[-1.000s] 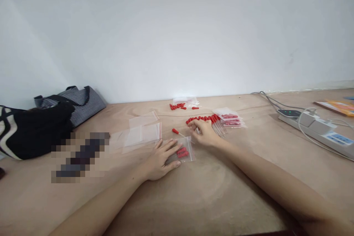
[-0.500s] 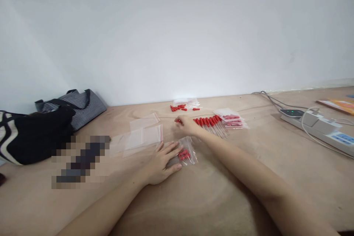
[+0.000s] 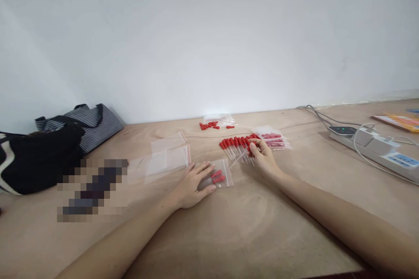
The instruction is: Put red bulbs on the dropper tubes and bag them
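My left hand [image 3: 194, 183] lies flat with its fingers spread on a clear zip bag [image 3: 228, 175], and red-bulbed droppers [image 3: 218, 178] show inside that bag beyond the fingertips. Pinched by its red bulb in my right hand [image 3: 262, 157] is a dropper [image 3: 240, 157], its clear stem slanting down to the left toward the bag's edge. Behind that stem runs a row of droppers [image 3: 234, 141], red bulbs at the far side and clear stems toward me. The right end of the row is partly hidden by my right hand.
Flat clear bags [image 3: 168, 160] lie to the left. Loose red bulbs [image 3: 209, 125] sit near the wall beside another bag [image 3: 218, 118]. Filled bags [image 3: 273, 137] are stacked to the right. A power strip [image 3: 376, 148] with cables is farther right; bags [image 3: 65, 139] stand at left.
My right hand has moved right, from the left end of the dropper row to its right end, and holds a dropper with its stem showing. My left hand stays on the bag.
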